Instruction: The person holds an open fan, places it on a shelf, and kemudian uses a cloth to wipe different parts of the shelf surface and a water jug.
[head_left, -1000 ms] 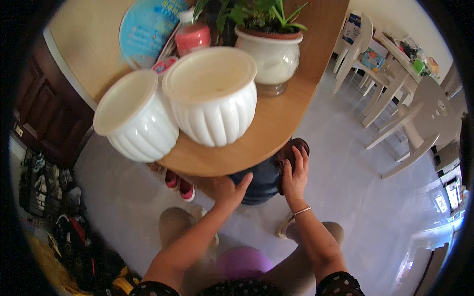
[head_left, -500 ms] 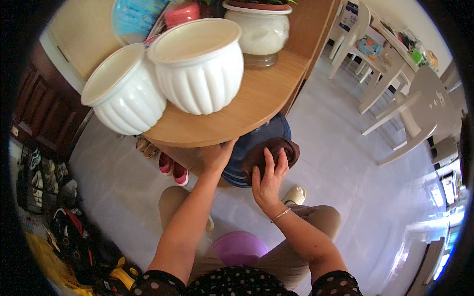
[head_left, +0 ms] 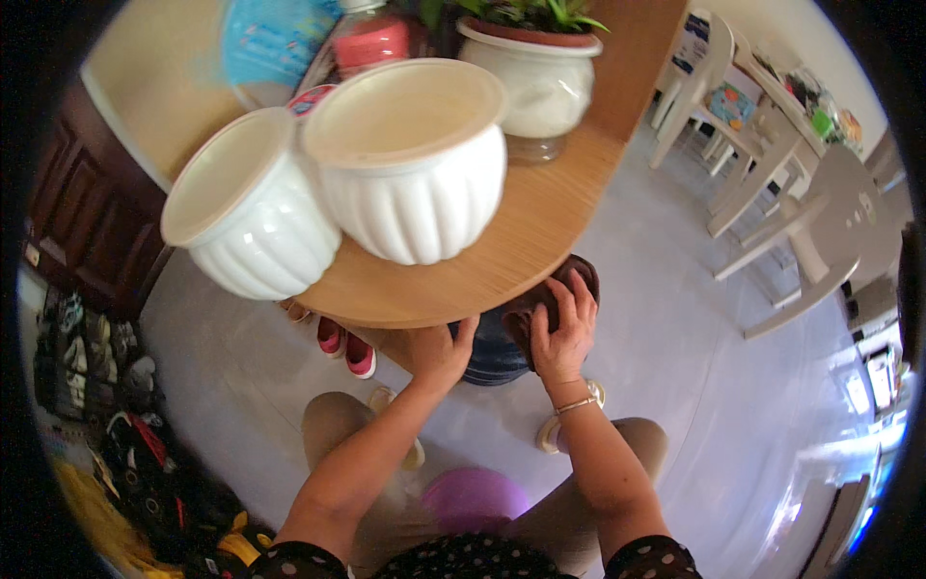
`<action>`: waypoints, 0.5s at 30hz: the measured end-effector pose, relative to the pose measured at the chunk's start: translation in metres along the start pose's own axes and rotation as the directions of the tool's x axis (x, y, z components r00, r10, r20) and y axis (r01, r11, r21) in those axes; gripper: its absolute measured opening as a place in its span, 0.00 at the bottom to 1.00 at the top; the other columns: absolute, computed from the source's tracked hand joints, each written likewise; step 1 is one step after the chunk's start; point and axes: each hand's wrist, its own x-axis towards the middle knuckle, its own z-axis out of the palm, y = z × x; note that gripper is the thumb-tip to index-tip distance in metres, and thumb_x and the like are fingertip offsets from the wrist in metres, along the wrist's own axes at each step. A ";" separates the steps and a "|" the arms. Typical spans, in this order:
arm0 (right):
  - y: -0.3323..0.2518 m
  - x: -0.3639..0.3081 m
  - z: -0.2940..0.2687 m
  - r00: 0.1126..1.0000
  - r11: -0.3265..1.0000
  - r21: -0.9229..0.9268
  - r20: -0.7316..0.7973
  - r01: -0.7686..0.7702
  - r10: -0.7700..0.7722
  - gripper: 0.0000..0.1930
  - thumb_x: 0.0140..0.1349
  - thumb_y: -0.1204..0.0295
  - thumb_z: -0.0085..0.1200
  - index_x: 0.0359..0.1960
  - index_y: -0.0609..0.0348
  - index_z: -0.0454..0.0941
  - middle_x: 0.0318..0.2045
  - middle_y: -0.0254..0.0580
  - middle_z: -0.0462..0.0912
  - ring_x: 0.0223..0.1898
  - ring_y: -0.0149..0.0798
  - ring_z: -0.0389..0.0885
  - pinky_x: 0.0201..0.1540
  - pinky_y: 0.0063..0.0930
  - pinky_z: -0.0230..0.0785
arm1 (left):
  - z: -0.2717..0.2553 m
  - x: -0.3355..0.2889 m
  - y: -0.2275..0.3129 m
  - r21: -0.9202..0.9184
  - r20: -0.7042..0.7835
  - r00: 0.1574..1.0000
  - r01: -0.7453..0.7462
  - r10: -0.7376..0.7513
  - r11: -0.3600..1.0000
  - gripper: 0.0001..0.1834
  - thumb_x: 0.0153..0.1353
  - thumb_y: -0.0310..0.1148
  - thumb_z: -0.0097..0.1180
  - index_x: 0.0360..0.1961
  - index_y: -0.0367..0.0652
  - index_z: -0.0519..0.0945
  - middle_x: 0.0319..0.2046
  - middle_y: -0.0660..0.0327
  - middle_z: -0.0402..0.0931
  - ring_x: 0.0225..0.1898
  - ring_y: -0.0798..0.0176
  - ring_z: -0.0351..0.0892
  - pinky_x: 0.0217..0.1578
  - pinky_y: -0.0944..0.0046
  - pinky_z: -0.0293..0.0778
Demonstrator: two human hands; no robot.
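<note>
My right hand (head_left: 564, 333) grips a brown round pot (head_left: 571, 275) just below the near edge of the round wooden table (head_left: 521, 241). My left hand (head_left: 439, 355) reaches under that edge beside a dark blue container (head_left: 487, 355) on the floor. Its thumb points up and its fingers are hidden by the tabletop. Two empty white ribbed pots stand on the table close above my hands, the left pot (head_left: 246, 212) overhanging the edge and the right pot (head_left: 410, 154) touching it.
A white pot with a green plant (head_left: 531, 72), a red bottle (head_left: 371, 39) and a blue round item (head_left: 270, 43) stand further back. Pink shoes (head_left: 347, 347) lie under the table. White chairs (head_left: 772, 183) stand at right, and shoes and bags (head_left: 106, 386) are piled at left.
My right hand keeps hold of the brown pot and has shifted a little right, up against the table's edge. My left hand stays under the table. The view has swung slightly.
</note>
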 end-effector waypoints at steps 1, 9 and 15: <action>-0.001 0.003 0.000 1.000 1.000 0.007 -0.009 0.002 -0.002 0.18 0.57 0.70 0.57 0.51 0.53 0.79 0.60 0.53 0.72 0.59 0.58 0.69 0.63 0.50 0.61 | 0.002 -0.001 0.000 0.023 0.000 1.000 -0.013 0.013 1.000 0.35 0.64 0.50 0.55 0.62 0.34 0.68 0.62 0.38 0.65 0.63 0.34 0.61 0.65 0.44 0.52; -0.055 -0.080 0.013 0.942 0.954 -0.023 0.170 0.298 -0.290 0.29 0.50 0.73 0.56 0.58 0.58 0.73 0.66 0.57 0.61 0.68 0.63 0.55 0.68 0.65 0.44 | 0.032 0.006 -0.017 0.173 -0.231 0.973 0.018 0.023 0.985 0.22 0.66 0.42 0.53 0.54 0.36 0.76 0.56 0.44 0.72 0.60 0.35 0.62 0.62 0.39 0.53; -0.048 -0.083 0.012 0.805 0.840 -0.051 0.325 0.540 -0.497 0.24 0.52 0.69 0.60 0.54 0.54 0.77 0.62 0.51 0.67 0.66 0.58 0.61 0.66 0.58 0.50 | 0.020 0.015 -0.018 -0.067 -0.280 0.956 0.074 -0.090 0.995 0.19 0.61 0.37 0.58 0.50 0.37 0.77 0.50 0.44 0.75 0.55 0.37 0.69 0.57 0.39 0.60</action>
